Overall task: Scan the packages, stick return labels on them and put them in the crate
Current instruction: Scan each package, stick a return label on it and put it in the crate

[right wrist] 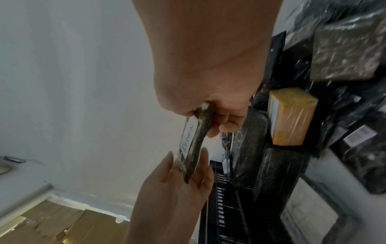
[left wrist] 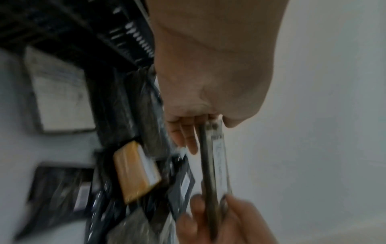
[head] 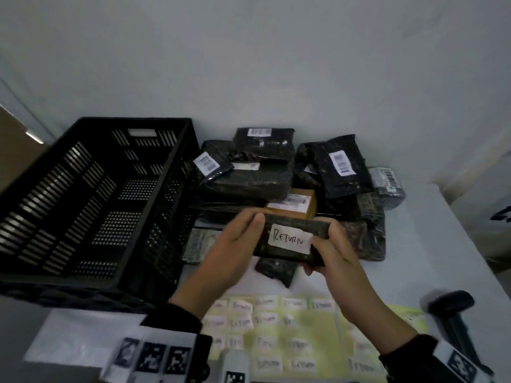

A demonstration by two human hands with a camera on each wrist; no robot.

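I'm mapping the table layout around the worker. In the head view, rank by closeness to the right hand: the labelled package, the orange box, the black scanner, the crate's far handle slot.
1. Labelled package: gripped by the right hand.
2. Orange box: just beyond it.
3. Black scanner: off to the right.
4. Crate's far handle slot: far left, at the back.

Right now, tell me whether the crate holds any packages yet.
Empty as far as visible: the crate shows bare slotted floor; both hands hold the labelled package outside it.
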